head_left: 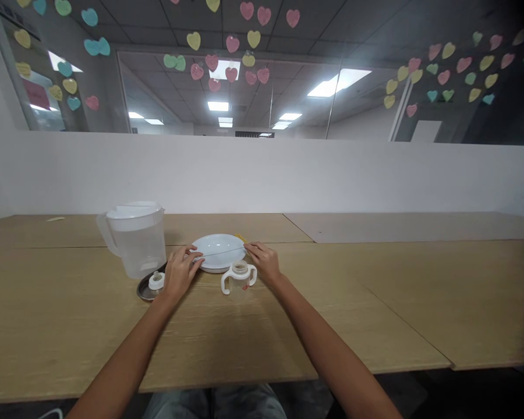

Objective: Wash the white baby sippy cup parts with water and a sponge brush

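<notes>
Between my two hands a thin dark wire [222, 252] stretches across the white dish [219, 240]. My left hand [182, 269] holds its left end at the fingertips, over the dish's left rim. The right end is pinched in my right hand [264, 262], beside the dish's right rim. A small yellow piece [241, 238] shows just behind my right fingers; whether it belongs to the wire I cannot tell. In front of the dish stands an open clear baby bottle [239, 284] with two white handles. Left of my left hand, a white bottle collar [156, 281] rests on a dark round tray [144, 290].
A translucent lidded pitcher [140, 247] stands behind the tray at the left. The wooden table [353, 302] has seams between its boards and a front edge near my lap. A white wall [262, 174] below a window rises behind it.
</notes>
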Available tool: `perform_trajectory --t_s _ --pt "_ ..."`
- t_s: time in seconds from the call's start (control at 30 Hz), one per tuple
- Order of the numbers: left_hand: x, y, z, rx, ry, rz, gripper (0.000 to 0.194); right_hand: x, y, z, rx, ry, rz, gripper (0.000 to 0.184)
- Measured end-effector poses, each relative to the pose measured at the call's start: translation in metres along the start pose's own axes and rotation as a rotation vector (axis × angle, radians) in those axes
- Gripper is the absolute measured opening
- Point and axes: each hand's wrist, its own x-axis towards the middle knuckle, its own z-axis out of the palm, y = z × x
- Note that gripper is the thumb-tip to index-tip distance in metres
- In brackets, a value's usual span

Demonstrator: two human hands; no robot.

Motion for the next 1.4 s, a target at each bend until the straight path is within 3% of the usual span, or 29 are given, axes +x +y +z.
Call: perform_trajectory --t_s 0.4,1.4 --pt "-0.0008 -0.0015 0.0027 0.033 0.04 0.025 0.022 0.0017 -0.0037 -0.0021 -0.047 0.041 -0.082 0.026" --pt "-0.0008 -0.0007 0.0009 -0.008 -0.027 0.023 0.024 0.0021 -0.005 -0.0029 -0.048 0.005 -0.058 0.027"
